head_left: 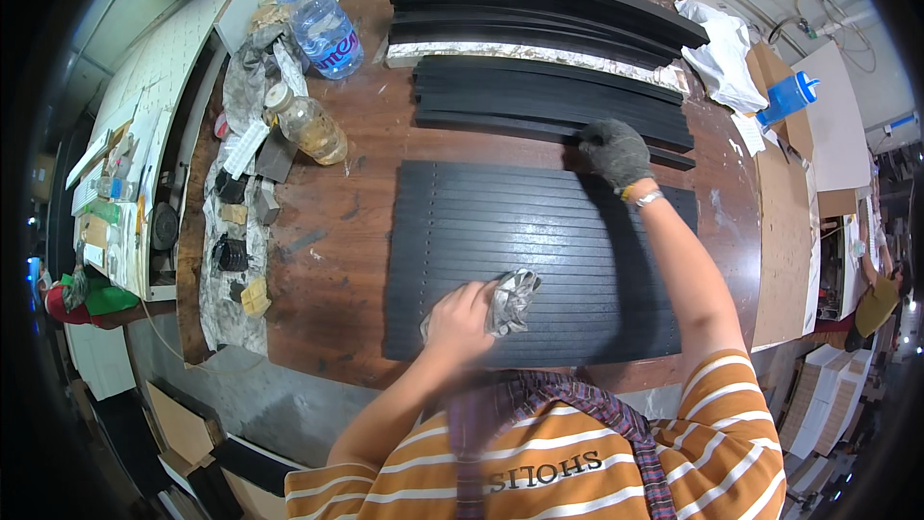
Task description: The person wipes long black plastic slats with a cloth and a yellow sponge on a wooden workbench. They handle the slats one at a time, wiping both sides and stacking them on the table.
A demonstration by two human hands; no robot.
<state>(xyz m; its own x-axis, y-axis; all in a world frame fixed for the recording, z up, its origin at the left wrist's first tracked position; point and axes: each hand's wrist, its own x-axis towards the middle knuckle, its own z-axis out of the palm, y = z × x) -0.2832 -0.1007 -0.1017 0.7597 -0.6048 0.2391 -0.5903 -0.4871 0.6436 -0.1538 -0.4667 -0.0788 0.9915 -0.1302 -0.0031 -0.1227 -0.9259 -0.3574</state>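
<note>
Looking down from my remote seat, I see the slatted black panel (539,226) lying flat on the brown desk (332,303), at the near edge, its long slats running left to right. The bare left hand (458,323) has its fingers closed around a crumpled grey-and-white cloth (514,301) on the panel's lower left part. The gloved right hand (616,154) is at the right end of the nearer stack of black strips (544,99), its fingers curled; I cannot tell whether they pinch the foremost strip (672,158) or merely rest by it. The left hand seems to be wiping, and for that I judge it best to press the cloth evenly, run it along the slats rather than across, and refold it to a clean face so that dirt doesn't drag back. Handling a strip, I would favour a hold nearer its middle, since long thin pieces probably flex and catch their neighbours. I would also mind the lidded jar (313,132) and large plastic bottle (324,31) on the left.
</note>
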